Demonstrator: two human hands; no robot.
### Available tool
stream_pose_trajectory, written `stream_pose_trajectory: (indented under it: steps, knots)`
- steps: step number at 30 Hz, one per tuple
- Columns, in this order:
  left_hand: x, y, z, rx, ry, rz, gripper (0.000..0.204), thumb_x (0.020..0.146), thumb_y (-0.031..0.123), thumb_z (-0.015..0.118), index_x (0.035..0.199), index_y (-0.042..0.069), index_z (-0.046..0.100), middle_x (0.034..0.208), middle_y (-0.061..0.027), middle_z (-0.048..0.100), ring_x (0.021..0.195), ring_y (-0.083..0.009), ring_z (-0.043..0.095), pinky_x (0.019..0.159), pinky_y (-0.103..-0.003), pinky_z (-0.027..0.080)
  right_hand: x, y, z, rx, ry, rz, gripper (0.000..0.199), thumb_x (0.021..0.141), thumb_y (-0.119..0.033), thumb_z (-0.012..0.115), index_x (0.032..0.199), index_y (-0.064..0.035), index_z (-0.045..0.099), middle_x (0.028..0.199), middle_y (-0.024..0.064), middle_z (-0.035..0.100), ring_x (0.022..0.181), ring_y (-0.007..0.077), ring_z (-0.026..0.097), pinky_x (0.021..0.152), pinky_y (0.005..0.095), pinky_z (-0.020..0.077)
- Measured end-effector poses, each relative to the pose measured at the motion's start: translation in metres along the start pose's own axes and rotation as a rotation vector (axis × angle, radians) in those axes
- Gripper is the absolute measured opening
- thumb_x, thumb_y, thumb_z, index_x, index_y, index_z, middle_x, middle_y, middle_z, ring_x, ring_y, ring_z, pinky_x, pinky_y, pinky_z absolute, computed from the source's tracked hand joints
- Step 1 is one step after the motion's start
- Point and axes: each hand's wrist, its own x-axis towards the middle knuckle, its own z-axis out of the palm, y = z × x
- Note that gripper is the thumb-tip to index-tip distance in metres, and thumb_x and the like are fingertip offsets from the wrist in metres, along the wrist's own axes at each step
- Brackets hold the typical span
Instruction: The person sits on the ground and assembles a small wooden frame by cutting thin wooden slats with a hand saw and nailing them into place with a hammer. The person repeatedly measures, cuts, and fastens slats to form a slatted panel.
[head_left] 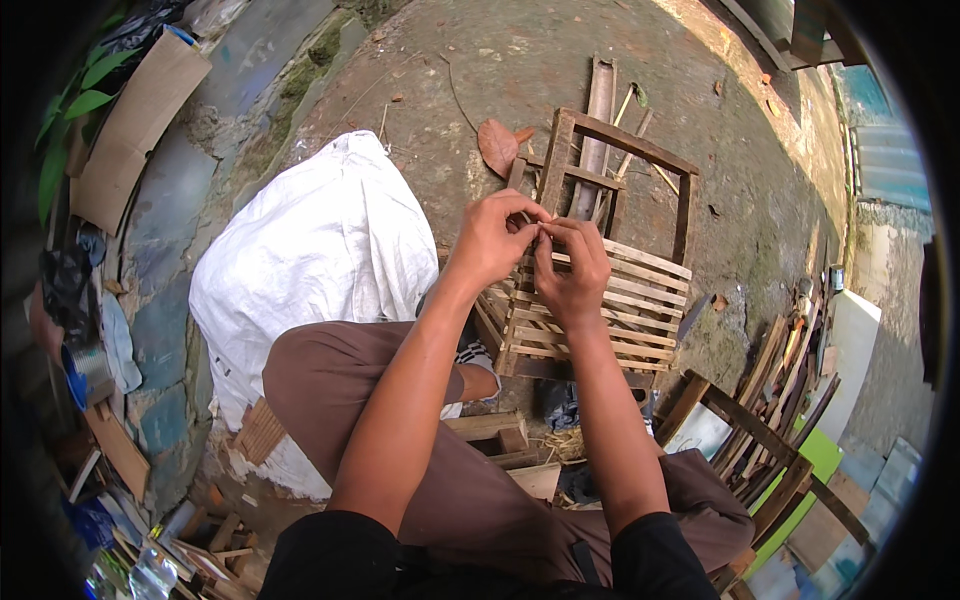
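My left hand (492,240) and my right hand (573,268) meet fingertip to fingertip above a slatted wooden crate (640,300). The fingers of both pinch something very small between them; what it is cannot be made out. The crate lies on the ground in front of my knees, with an open wooden frame (620,150) standing up from its far side. My brown trousers (330,370) fill the lower middle of the view.
A stuffed white sack (320,240) lies to the left on the dirt ground. Loose planks and frames (780,420) lean at the right. Short wood offcuts (500,440) lie between my legs. Cardboard (130,130) and scrap sit along the left wall.
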Motion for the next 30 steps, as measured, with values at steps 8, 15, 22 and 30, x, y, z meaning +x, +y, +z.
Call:
stream_pose_trajectory:
  steps: [8,15,22,30]
  knots:
    - [0.000,-0.007,0.003,0.017,0.030,0.070,0.017,0.089,-0.006,0.072,0.105,-0.002,0.077,0.101,-0.0123,0.076,0.092,-0.0232,0.076,0.085,-0.033,0.060,-0.003,0.004,0.002,-0.033,0.021,0.005,0.008,0.087,0.007,0.073,0.093,0.0017,0.070,0.094,0.0131,0.072,0.083,0.0302,0.068,0.074,0.0387,0.0555]
    - [0.002,-0.010,0.005,-0.053,0.048,-0.020,0.014,0.094,-0.004,0.069,0.106,-0.001,0.076,0.099,-0.0110,0.078,0.091,-0.0180,0.075,0.085,-0.031,0.058,-0.006,0.006,-0.004,0.076,0.053,0.177,0.007,0.089,0.006,0.066,0.095,0.0027,0.069,0.098,0.0160,0.072,0.085,0.0344,0.071,0.077,0.0401,0.0566]
    - [0.004,-0.011,0.005,-0.147,0.144,-0.070,0.013,0.094,-0.001,0.068,0.103,0.001,0.077,0.091,-0.0115,0.077,0.082,-0.0179,0.074,0.074,-0.033,0.056,-0.002,0.007,0.005,-0.154,0.161,0.190,0.011,0.090,0.001,0.069,0.100,-0.0005,0.074,0.101,0.0126,0.074,0.096,0.0321,0.068,0.091,0.0426,0.0513]
    - [0.006,-0.012,0.006,-0.078,0.243,-0.080,0.014,0.094,0.001,0.066,0.103,0.000,0.077,0.086,-0.0123,0.077,0.073,-0.0186,0.072,0.071,-0.033,0.056,-0.001,0.018,0.010,-0.251,0.025,0.340,0.014,0.095,-0.018,0.073,0.098,-0.0058,0.079,0.100,0.0076,0.077,0.098,0.0261,0.068,0.097,0.0405,0.0434]
